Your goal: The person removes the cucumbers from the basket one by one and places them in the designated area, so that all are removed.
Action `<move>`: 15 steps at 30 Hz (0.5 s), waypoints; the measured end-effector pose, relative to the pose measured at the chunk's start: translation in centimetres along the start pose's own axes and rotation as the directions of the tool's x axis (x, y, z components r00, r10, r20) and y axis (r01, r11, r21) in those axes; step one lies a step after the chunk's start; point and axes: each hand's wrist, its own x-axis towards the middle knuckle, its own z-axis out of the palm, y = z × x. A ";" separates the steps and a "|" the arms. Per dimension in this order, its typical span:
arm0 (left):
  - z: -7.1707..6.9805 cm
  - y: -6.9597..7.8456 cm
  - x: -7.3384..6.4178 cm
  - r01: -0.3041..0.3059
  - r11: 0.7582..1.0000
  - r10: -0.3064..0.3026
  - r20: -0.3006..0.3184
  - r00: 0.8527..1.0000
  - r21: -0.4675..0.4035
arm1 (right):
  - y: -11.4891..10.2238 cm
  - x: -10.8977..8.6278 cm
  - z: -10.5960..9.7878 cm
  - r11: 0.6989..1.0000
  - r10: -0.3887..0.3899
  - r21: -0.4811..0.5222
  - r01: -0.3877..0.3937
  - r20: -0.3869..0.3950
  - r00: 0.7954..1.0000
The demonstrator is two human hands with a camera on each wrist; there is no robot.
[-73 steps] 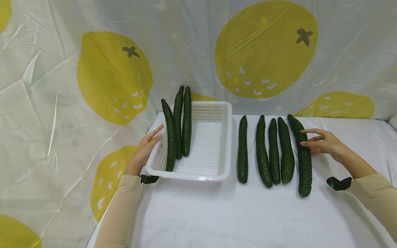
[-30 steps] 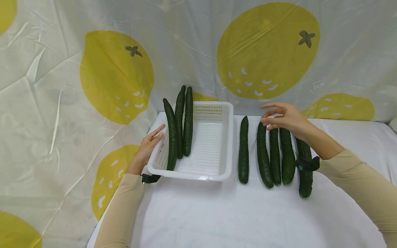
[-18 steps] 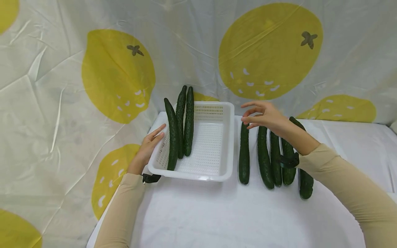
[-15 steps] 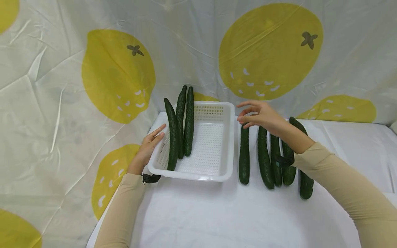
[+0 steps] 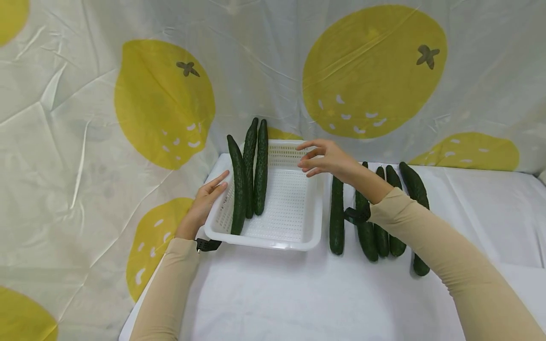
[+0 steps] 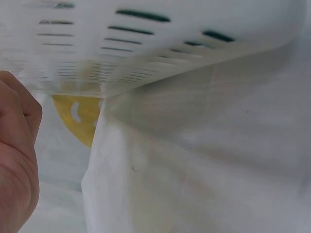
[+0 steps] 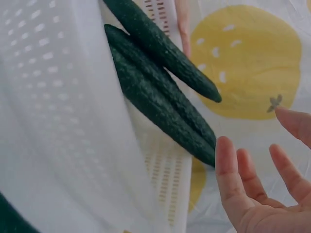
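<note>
Cucumbers (image 5: 336, 218) on white cloth (image 5: 264, 293), lemon backdrop (image 5: 260, 61); right hand (image 5: 327, 158) loose, empty; left hand (image 5: 204, 201) extended against basket (image 5: 268, 243).

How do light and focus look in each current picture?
Head: soft shadow on the white fabric tablecloth by the white perforated plastic basket; left wrist: the tablecloth looks blurred; right wrist: the basket's near wall is hazy, the long dark-green cucumbers sharper.

Smooth gloss beside rough skins

The basket (image 5: 264, 243) looks like glossy, smooth plastic with pierced walls. The cucumbers (image 5: 336, 218) at its ten and three o'clock have bumpy skins with slight sheen. At six o'clock the tablecloth (image 5: 294, 293) is matt, softly wrinkled cloth; at twelve, the creased sheet (image 5: 256, 61) shines faintly, fabric or plastic unclear. The sleeves (image 5: 460, 272) near four and eight look matt cloth.
</note>
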 end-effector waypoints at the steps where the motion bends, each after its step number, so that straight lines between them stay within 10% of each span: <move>1: 0.0 0.0 0.0 0.000 1.000 0.000 -0.001 1.000 0.004 | 0.0 0.3 0.3 1.000 0.005 0.006 -0.005 0.005 1.000; 15: 0.0 0.0 0.1 -0.003 1.000 0.003 -0.013 1.000 0.017 | 0.6 4.3 4.3 0.996 0.016 0.084 -0.019 0.029 0.999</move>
